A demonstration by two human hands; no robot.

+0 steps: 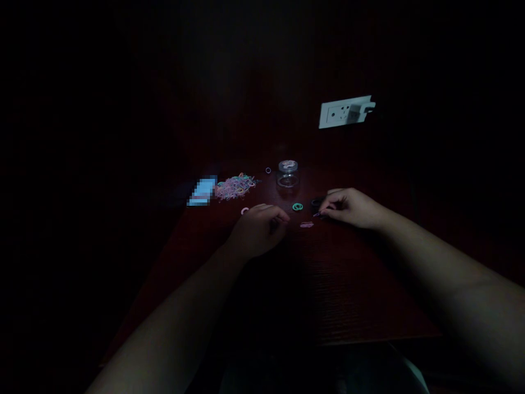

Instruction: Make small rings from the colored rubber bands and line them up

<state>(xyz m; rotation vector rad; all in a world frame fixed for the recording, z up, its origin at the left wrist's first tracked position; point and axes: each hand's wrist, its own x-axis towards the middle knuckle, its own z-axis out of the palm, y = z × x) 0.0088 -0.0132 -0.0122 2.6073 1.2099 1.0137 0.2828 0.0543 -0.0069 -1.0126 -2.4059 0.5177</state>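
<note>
My right hand [348, 208] pinches a small purple elastic hair band [316, 214] between thumb and fingertips, just above the dark red table. Left of it lie pink hair bands [307, 224] in a short row, with green hair bands [297, 207] behind them. My left hand [262, 227] rests at the table with its fingers curled inward; whatever is in them, if anything, is hidden. A pale pink hair band [245, 210] lies at its far side. Near my right fingertips is a dark loop [315, 202], too dim to make out.
A heap of mixed hair bands [235, 187] sits at the back left, beside a pixelated bright blue rectangle [203, 191]. A clear lidded jar [287, 175] stands behind the green bands, near a single pale band [268, 171]. On the wall is a socket plate [344, 112] with a plug.
</note>
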